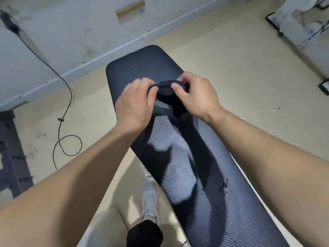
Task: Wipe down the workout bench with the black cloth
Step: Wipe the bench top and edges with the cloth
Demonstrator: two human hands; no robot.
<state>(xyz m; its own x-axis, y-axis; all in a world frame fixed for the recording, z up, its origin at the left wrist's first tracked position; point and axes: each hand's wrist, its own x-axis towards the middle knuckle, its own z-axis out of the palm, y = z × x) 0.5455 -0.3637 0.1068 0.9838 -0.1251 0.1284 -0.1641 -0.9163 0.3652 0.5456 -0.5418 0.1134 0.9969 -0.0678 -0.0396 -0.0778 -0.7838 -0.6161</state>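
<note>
A long dark ribbed workout bench (222,202) runs from the lower right up to the middle of the view. Small wet spots glisten on its near half. Above the bench's far half I hold a bunched black cloth (165,91) between both hands. My left hand (135,104) pinches its left side with the fingertips. My right hand (194,95) grips its right side, thumb on top. A fold of the cloth hangs down under my right palm. The cloth is lifted a little off the pad.
A black cable (65,107) loops over the beige floor left of the bench. A white wall with a baseboard (124,45) stands behind. Grey machine frames sit at the top right (302,24) and far left (10,148). My white shoe (149,198) is beside the bench.
</note>
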